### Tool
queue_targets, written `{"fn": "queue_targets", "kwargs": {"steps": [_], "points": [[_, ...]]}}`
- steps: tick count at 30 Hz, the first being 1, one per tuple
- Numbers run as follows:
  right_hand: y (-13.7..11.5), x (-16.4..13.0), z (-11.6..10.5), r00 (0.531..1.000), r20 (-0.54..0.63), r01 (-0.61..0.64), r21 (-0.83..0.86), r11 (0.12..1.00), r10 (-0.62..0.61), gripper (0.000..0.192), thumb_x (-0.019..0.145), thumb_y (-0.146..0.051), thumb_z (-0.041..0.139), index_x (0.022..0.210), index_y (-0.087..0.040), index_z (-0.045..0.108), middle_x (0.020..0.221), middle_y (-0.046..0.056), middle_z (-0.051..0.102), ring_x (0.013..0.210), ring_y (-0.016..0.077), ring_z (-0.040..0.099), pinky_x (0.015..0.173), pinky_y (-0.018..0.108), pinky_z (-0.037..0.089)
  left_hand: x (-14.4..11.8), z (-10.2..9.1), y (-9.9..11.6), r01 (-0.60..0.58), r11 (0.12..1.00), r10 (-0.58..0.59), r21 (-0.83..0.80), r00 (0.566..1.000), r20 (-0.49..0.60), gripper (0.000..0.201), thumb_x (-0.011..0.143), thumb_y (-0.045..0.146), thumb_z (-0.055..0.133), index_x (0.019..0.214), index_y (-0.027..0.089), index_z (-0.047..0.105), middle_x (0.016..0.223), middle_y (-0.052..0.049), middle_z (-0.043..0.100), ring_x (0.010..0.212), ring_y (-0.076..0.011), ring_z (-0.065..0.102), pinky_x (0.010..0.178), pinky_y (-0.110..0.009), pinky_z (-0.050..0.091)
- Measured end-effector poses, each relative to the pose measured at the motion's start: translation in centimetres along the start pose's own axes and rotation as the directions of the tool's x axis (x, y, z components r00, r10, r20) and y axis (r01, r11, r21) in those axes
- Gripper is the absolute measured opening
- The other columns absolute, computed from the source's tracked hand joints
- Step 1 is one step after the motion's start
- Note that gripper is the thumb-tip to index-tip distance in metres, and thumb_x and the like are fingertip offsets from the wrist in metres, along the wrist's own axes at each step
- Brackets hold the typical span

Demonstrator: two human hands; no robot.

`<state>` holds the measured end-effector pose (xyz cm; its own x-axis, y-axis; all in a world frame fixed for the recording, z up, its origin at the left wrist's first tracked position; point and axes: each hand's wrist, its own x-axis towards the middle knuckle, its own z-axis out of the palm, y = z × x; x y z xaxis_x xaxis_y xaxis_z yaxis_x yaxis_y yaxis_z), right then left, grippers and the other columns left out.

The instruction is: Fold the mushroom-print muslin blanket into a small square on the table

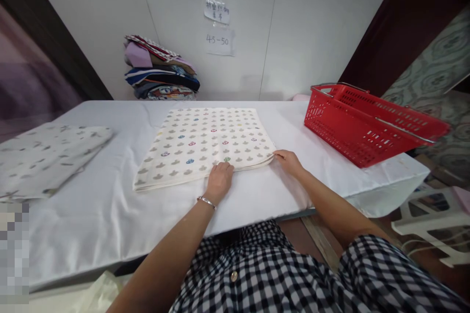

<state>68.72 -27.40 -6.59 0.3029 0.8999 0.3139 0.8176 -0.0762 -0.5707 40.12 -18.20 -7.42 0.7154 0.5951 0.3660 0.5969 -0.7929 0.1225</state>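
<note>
A folded cream cloth (205, 142) with grey motifs and a few coloured ones lies flat in layers on the white-covered table (121, 225). My left hand (220, 178) is at the middle of its near edge, fingers curled over the layers. At the near right corner, my right hand (288, 161) pinches the cloth between thumb and fingers. The layers' edges show along the near side, slightly lifted toward my right hand. My left fingertips are partly hidden by the back of the hand.
Another folded patterned cloth (55, 154) lies at the left. A pile of folded fabrics (161, 71) stands at the back wall, near paper signs (220, 41). The red plastic basket (352, 127) sits at the right, with a white stool (433, 220) beyond the table's edge.
</note>
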Motion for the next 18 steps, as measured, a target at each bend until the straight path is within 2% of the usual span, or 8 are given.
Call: {"fn": "queue_targets", "kwargs": {"steps": [5, 11, 18], "points": [[-0.7, 0.6, -0.7, 0.998, -0.004, 0.064, -0.089, 0.994, -0.065, 0.024, 0.084, -0.019, 0.048, 0.091, -0.022, 0.07, 0.094, 0.003, 0.07, 0.088, 0.0178, 0.063, 0.082, 0.032, 0.047, 0.0, -0.2, 0.1, 0.017, 0.999, -0.017, -0.039, 1.0, -0.004, 0.021, 0.086, 0.012, 0.04, 0.085, 0.019, 0.06, 0.092, -0.011, 0.063, 0.087, -0.0261, 0.055, 0.075, -0.04, 0.042], [-0.8, 0.4, -1.0, 0.995, 0.095, 0.009, -0.135, 0.991, 0.004, 0.027, 0.083, -0.018, 0.05, 0.102, -0.023, 0.069, 0.107, 0.003, 0.068, 0.098, 0.0187, 0.063, 0.087, 0.032, 0.046, 0.0, -0.1, 0.0, 0.022, 0.997, -0.023, -0.071, 1.0, -0.016, 0.02, 0.085, 0.012, 0.042, 0.084, 0.02, 0.06, 0.091, -0.011, 0.063, 0.088, -0.0258, 0.055, 0.077, -0.041, 0.042], [-1.5, 0.8, -1.8, 0.98, 0.197, 0.082, -0.218, 0.972, -0.039, 0.024, 0.083, -0.019, 0.051, 0.092, -0.025, 0.072, 0.098, 0.002, 0.07, 0.089, 0.0181, 0.063, 0.078, 0.029, 0.047, -0.1, -0.2, 0.0, 0.021, 0.998, -0.022, -0.053, 1.0, -0.008, 0.019, 0.085, 0.013, 0.043, 0.085, 0.019, 0.06, 0.092, -0.011, 0.063, 0.088, -0.0259, 0.054, 0.076, -0.04, 0.042]]}}
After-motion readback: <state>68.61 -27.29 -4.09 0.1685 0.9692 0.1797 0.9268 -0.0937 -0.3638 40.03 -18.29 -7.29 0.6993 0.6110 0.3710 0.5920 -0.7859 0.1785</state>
